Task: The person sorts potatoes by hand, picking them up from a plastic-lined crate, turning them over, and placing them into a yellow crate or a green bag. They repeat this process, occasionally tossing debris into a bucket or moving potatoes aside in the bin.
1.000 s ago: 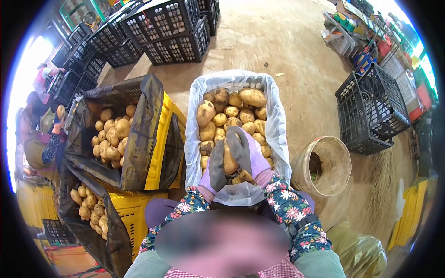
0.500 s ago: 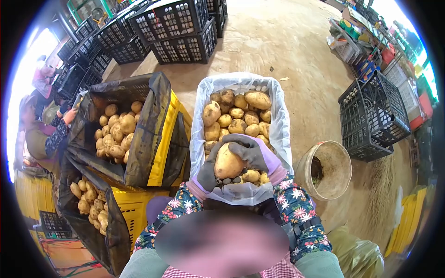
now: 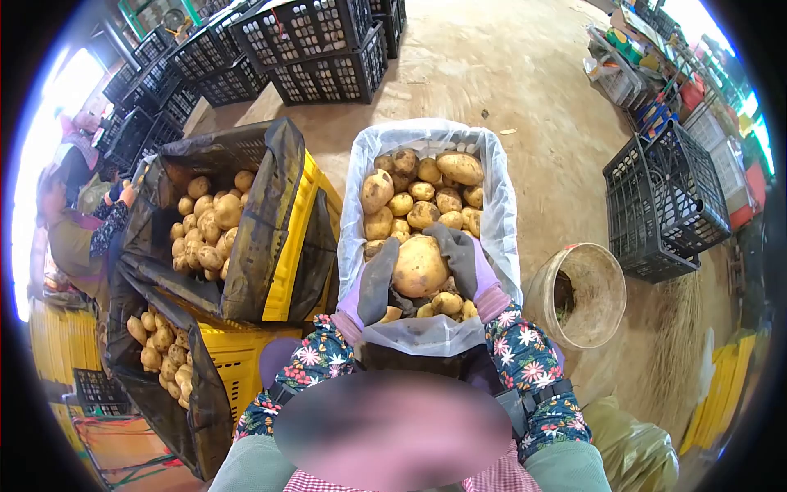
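Above the tan floor (image 3: 459, 74), our left hand (image 3: 377, 283) and right hand (image 3: 457, 261) clasped a potato (image 3: 420, 269); a loosened grip could drop it.

The single camera sits on the person's head and looks forward and steeply down through a very wide lens. The large potato (image 3: 420, 267) is near below it; the stacked black crates (image 3: 328, 77) stand farther, upper left.
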Demonstrator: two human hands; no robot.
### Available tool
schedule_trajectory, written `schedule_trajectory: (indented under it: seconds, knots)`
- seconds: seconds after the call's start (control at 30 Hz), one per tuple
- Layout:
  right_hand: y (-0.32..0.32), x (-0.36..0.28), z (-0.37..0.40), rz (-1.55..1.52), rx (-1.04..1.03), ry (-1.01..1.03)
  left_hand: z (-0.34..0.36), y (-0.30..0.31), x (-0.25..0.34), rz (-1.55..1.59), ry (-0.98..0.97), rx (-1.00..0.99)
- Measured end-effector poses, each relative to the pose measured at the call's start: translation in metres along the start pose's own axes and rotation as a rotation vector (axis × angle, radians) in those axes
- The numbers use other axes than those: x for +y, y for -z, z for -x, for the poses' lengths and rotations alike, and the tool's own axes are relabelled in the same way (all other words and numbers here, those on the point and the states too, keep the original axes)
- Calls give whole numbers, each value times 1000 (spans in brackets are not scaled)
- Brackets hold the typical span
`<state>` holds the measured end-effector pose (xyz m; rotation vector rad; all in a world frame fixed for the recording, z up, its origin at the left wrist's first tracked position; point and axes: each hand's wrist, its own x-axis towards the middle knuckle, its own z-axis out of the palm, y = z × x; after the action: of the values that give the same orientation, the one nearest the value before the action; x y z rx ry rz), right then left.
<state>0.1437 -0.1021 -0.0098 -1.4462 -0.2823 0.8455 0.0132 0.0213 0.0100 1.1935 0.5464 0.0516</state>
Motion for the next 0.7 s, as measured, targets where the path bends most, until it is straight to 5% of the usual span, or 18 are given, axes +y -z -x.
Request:
schedule_trajectory:
  seconds: [0.03,0.07,0.1,0.17,0.3,0.37,0.43,0.53,0.7]
  knots:
    - [1,9,-3,-206,-44,-14,-1,-2,4,0,-5,0]
    - [16,25,-5,401,-145,673,-2,-5,8,-184,-104,6]
    - [25,51,-21,401,-146,674,-1,-9,11,-369,-202,15]
    - [35,99,-52,73,-233,271,0,-15,19,-494,-238,72]
    - [21,21,14,701,-16,442,-13,-7,12,-368,-188,-34]
    - [28,39,4,567,-9,492,-22,-4,8,-67,-77,-23]
    - [24,24,13,781,40,451,-20,-2,9,-157,-38,-55]
    - [27,25,7,747,53,428,-18,-3,-3,-333,-376,172]
    - [14,12,9,515,109,340,-8,-17,2,-502,-339,122]
